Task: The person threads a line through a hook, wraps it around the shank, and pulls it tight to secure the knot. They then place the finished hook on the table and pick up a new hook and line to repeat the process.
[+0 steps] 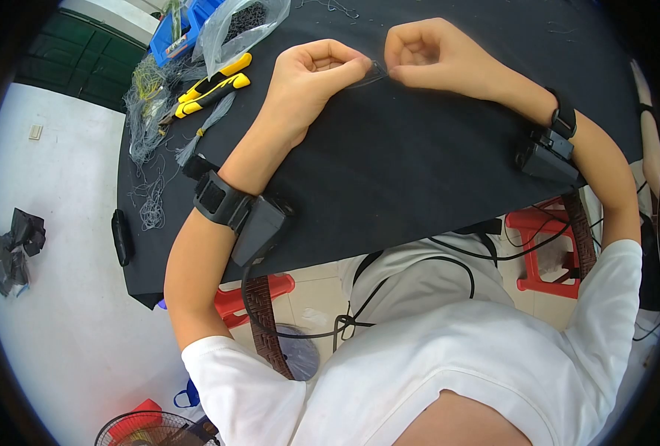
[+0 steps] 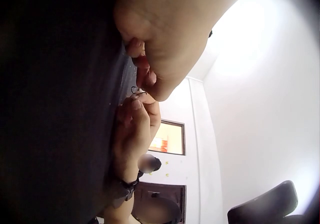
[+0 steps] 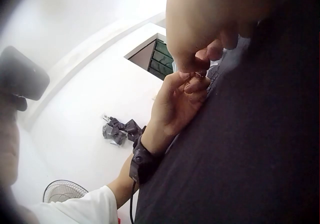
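Over the dark cloth, my left hand (image 1: pixel 307 78) and right hand (image 1: pixel 438 59) meet almost fingertip to fingertip. Between them is a small, thin, dark curved wire (image 1: pixel 375 72), hook-like in the left wrist view. The left thumb and forefinger pinch it at one side. From the other side the right thumb and forefinger pinch at its end, the other right fingers curled in. The wire is too small to tell its exact kind, and the fingertips partly hide it in the right wrist view.
The table (image 1: pixel 389 171) has a black cloth. At its left lie yellow-and-black pliers (image 1: pixel 214 95), a tied bundle of grey strands (image 1: pixel 211 126) and tangled thread (image 1: pixel 151 204). Behind stand a clear bag (image 1: pixel 244 26) of small black pieces and a blue bin (image 1: pixel 177 37).
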### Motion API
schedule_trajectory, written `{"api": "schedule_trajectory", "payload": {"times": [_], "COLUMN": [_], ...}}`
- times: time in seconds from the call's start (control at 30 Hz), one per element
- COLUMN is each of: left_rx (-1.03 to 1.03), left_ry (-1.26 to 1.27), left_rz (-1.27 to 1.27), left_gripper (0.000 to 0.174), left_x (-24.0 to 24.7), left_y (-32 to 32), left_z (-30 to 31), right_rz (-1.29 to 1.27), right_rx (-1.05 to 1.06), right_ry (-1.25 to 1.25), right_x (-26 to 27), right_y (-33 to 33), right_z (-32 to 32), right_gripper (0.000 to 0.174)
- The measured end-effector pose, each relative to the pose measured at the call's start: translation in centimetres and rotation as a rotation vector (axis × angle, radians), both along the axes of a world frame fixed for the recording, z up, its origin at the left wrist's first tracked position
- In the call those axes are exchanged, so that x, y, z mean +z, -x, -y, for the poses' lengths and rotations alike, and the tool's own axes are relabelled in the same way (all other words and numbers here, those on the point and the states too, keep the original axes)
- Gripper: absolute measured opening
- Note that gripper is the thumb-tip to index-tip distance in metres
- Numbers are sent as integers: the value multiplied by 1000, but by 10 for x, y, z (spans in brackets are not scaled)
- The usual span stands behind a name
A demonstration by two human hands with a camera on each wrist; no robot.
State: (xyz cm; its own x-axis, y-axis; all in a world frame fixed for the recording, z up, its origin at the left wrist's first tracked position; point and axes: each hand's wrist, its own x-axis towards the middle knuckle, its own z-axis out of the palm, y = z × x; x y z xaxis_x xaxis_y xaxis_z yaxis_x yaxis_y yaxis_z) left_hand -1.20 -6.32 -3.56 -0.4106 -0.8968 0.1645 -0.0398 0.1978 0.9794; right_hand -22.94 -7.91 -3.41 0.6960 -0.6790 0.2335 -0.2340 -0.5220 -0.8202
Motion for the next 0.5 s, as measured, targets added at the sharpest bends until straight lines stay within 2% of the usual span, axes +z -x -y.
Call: {"api": "schedule_trajectory", "payload": {"times": [0.27, 0.37, 0.5], "left_rx": [-41, -56, -65], "left_ry": [-3, 5, 2], "left_rz": [71, 67, 71], "left_gripper": [15, 15, 15], "left_x": [-2, -2, -2], "left_y": [-3, -4, -4], "left_z": [2, 3, 3], "right_rz": [165, 254, 257], "right_rx": [-37, -132, -151], "right_ry": [-36, -120, -112], "right_x": [5, 14, 10], "right_y": [0, -4, -2], "right_z": [-3, -12, -7], "right_gripper": [11, 6, 5]}}
